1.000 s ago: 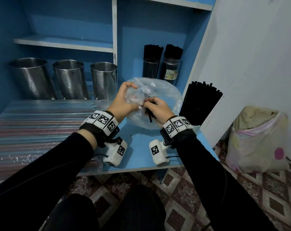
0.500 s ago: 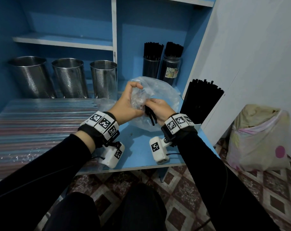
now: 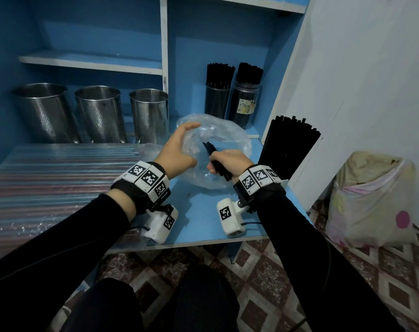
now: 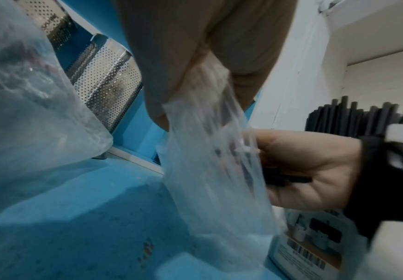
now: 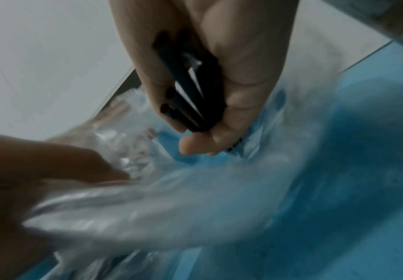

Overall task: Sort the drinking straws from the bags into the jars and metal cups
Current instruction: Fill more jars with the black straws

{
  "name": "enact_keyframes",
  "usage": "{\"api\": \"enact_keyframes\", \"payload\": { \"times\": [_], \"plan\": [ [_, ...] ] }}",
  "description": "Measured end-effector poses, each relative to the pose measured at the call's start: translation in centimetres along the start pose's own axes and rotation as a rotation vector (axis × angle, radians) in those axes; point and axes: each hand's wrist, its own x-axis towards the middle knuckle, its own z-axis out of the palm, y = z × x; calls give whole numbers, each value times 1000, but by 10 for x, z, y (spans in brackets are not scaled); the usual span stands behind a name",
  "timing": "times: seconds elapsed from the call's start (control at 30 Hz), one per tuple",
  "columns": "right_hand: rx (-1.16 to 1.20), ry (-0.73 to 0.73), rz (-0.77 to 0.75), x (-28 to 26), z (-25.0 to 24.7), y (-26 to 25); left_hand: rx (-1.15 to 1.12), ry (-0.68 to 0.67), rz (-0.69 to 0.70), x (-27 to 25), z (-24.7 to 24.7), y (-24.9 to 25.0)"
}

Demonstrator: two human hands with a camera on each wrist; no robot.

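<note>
A clear plastic bag (image 3: pixel 224 140) lies crumpled on the blue table (image 3: pixel 203 219). My left hand (image 3: pixel 179 149) grips the bag's left side, its plastic (image 4: pixel 207 132) bunched between thumb and fingers. My right hand (image 3: pixel 227 161) holds a few black straws (image 3: pixel 209 149), pulled partly out of the bag; in the right wrist view the straws (image 5: pixel 188 98) lie in its curled fingers. Two jars (image 3: pixel 244 104) full of black straws stand at the back. Three perforated metal cups (image 3: pixel 99 113) stand on the left.
A big bundle of black straws (image 3: pixel 287 144) leans against the white wall on the right. A flat pack of coloured straws in plastic (image 3: pixel 48 183) covers the table's left half. A stuffed bag (image 3: pixel 369 200) sits on the tiled floor to the right.
My hands have drawn apart: the left pulled the bag up and to the left, the right drew the black straws down and right, further out of the bag.
</note>
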Motion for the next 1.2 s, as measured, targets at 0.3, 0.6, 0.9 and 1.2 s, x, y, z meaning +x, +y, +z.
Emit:
{"api": "enact_keyframes", "payload": {
  "times": [0.3, 0.6, 0.9, 1.2],
  "plan": [
    [-43, -63, -96, -22, -13, -1, 339, 182, -255, 26, -4, -8],
    [-170, -17, -161, -50, -31, -9, 480, 213, 277, 13, 3, 13],
    [-471, -192, -197, -94, -33, -36, 592, -305, 544, 15, 42, 27],
    [-440, 53, -681, -125, -61, -73, 271, 21, 273, 30, 53, 43]
  ]
}}
